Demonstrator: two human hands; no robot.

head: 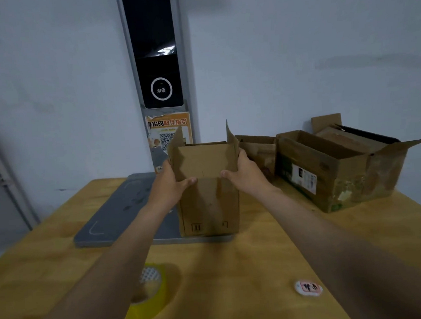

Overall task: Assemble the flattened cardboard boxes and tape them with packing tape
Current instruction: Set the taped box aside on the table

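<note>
A small brown cardboard box (pixel 209 204) stands upright on the wooden table (pixel 262 268), its top flaps raised. My left hand (pixel 170 184) holds the box's left upper edge, thumb on the near flap. My right hand (pixel 245 174) holds the right upper edge the same way. The near flap stands up between my thumbs. A roll of yellowish packing tape (pixel 149 290) lies on the table near me, partly hidden by my left forearm.
A grey mat (pixel 123 210) lies under and left of the box. Open cardboard boxes (pixel 330 173) sit at the right back of the table. A small white and red tag (pixel 308 287) lies near the front. A dark screen panel (pixel 158 63) stands against the wall.
</note>
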